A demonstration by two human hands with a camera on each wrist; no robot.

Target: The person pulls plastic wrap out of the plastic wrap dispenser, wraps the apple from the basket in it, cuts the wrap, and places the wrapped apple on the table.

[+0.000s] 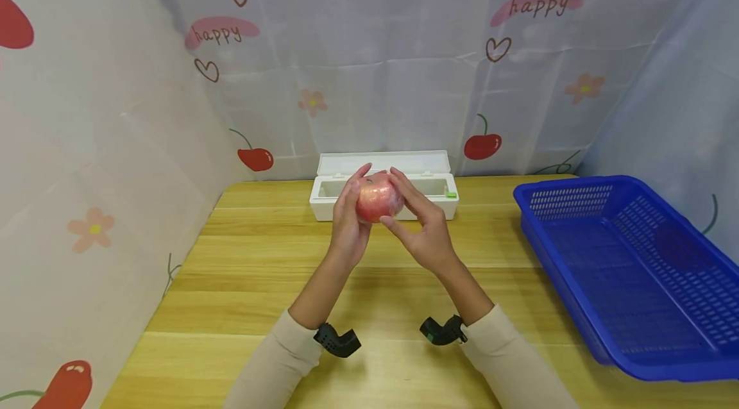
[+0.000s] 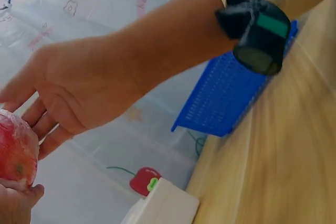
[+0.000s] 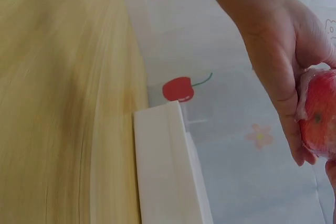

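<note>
Both hands hold a red apple above the table, in front of a white box. Shiny clear film covers the apple's skin, wrinkled at the edges in both wrist views. My left hand grips the apple from the left, its fingers curled round that side. On the right, my right hand holds it with fingertips on the upper side and thumb at the lower edge. The white box has its lid raised at the back and a green tab at its right end. The hands partly hide its interior.
A blue perforated plastic basket stands at the right of the wooden table. Printed curtains enclose the back and sides. Each wrist carries a black camera mount, such as the left one.
</note>
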